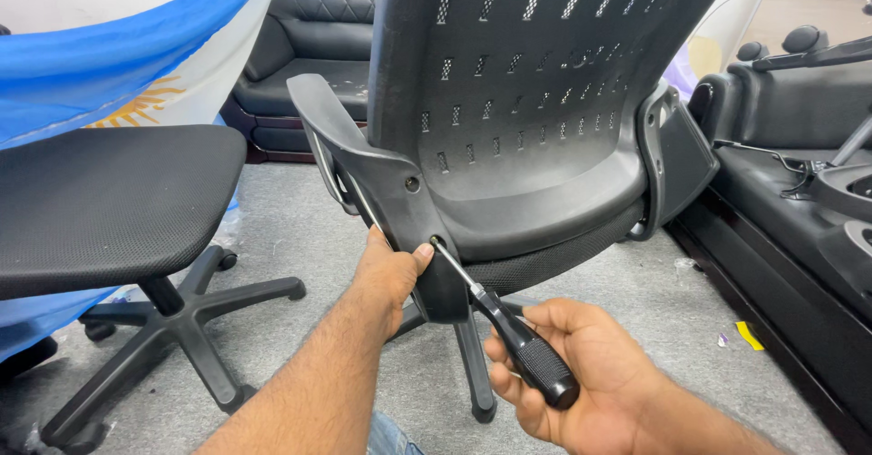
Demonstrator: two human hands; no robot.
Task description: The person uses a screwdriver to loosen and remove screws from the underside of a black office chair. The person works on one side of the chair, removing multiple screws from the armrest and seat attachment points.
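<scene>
A black office chair [536,110] with a perforated plastic back stands right in front of me, seen from behind. My left hand [389,273] grips the lower end of the chair's left armrest bracket [381,169], thumb pressed beside a screw hole. My right hand [581,373] is closed around a screwdriver [509,328] with a black ribbed handle. Its metal shaft angles up-left and the tip sits in the lower screw hole of the bracket. A second hole shows higher on the bracket.
Another black mesh seat on a five-star wheeled base [173,319] stands at left. A blue and white cloth [118,64] hangs behind it. Black leather sofas [318,46] stand at the back and right [790,201]. The floor is grey carpet [627,301].
</scene>
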